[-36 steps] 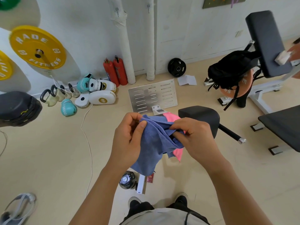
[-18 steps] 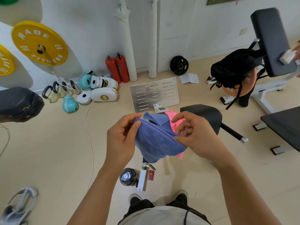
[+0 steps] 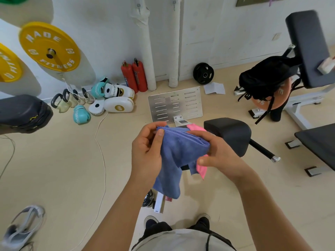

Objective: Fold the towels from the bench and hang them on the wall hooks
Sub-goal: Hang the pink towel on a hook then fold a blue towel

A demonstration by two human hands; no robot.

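Left hand (image 3: 147,151) pinches the upper left corner of a blue towel (image 3: 178,156) between thumb and fingers. Right hand (image 3: 220,153) grips the towel's right side, fingers curled over the bunched cloth, with a pink towel (image 3: 201,167) held under the same hand and showing above and below it. Both towels hang in mid-air in front of the person's body, above the floor (image 3: 54,169). Just beyond the hands lies a slotted metal plate (image 3: 175,104), with a black padded seat (image 3: 228,134) beside it. Farther off, two red fire extinguishers (image 3: 134,77) stand against the wall. A yellow weight plate (image 3: 49,47) hangs at upper left.
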